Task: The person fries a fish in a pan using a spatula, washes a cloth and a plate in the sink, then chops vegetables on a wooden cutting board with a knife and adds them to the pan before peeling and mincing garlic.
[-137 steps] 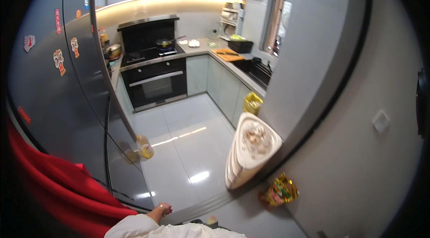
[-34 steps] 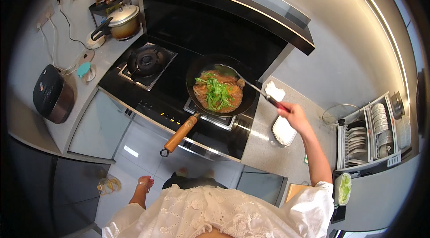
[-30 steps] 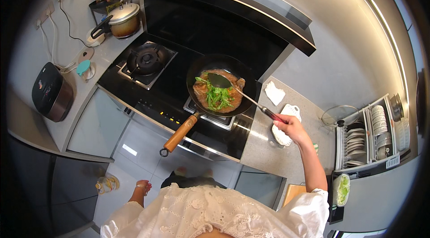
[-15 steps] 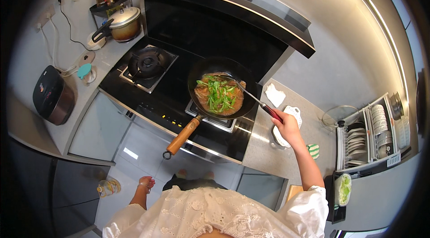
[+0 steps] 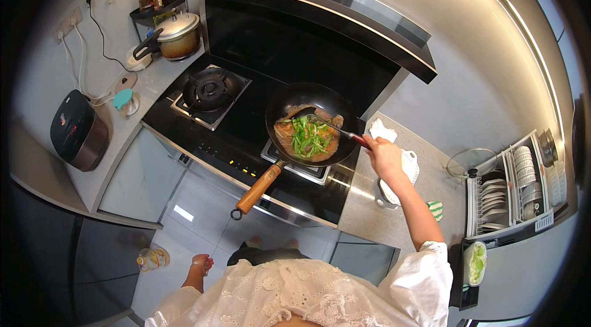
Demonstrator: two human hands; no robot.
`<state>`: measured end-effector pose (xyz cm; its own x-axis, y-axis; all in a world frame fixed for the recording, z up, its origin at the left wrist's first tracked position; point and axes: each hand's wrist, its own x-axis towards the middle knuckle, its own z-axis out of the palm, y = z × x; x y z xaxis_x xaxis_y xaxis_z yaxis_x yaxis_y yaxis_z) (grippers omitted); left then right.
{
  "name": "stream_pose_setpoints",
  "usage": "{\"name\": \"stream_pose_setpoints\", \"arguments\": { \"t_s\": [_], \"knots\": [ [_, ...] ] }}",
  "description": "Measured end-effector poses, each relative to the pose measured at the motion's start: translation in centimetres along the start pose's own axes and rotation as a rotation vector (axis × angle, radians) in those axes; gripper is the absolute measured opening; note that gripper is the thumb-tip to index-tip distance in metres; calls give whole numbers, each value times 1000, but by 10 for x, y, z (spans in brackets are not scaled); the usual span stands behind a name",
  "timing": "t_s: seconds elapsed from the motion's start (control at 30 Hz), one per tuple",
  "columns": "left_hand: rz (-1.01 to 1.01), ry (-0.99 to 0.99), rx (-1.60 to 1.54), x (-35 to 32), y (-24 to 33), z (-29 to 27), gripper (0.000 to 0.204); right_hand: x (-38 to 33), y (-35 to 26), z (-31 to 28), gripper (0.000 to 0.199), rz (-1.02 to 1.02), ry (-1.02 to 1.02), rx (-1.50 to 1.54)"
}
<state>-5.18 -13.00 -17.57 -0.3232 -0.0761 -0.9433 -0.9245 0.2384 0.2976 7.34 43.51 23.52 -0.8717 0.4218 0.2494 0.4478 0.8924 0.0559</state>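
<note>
My right hand (image 5: pixel 386 157) is closed round the red-and-black handle of a spatula (image 5: pixel 329 122), held over the right side of the hob. Its dark head dips into the far left part of a black wok (image 5: pixel 338 105), touching the food. In the wok, green vegetable pieces (image 5: pixel 308 137) lie on top of brown meat slices (image 5: pixel 285 129) in sauce. The wok's wooden handle (image 5: pixel 257 189) points toward me and nobody grips it. Down at my left side hangs my left hand (image 5: pixel 201 262), empty, its fingers loosely apart.
A bare burner (image 5: pixel 211 90) is left of the wok; behind it stands a pressure cooker (image 5: pixel 178 36). A rice cooker (image 5: pixel 79 130) occupies the left counter. Under my right forearm is a white dish (image 5: pixel 409 168). A dish rack (image 5: pixel 492 197) stands far right, an oil bottle (image 5: pixel 152 258) on the floor.
The spatula's head has moved left and away from me across the wok, now over the far edge of the greens. My right hand has shifted slightly left and up. My left hand still hangs.
</note>
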Motion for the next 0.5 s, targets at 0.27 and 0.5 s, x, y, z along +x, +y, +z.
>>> {"name": "stream_pose_setpoints", "arguments": {
  "t_s": [0.27,0.5],
  "knots": [
    [-36,-7,12,-17,4,4,16,-39,28,-85,28,195,-144,21],
    [22,-62,40,8,26,15,14,-41,24,-56,28,225,-88,92]
  ]
}}
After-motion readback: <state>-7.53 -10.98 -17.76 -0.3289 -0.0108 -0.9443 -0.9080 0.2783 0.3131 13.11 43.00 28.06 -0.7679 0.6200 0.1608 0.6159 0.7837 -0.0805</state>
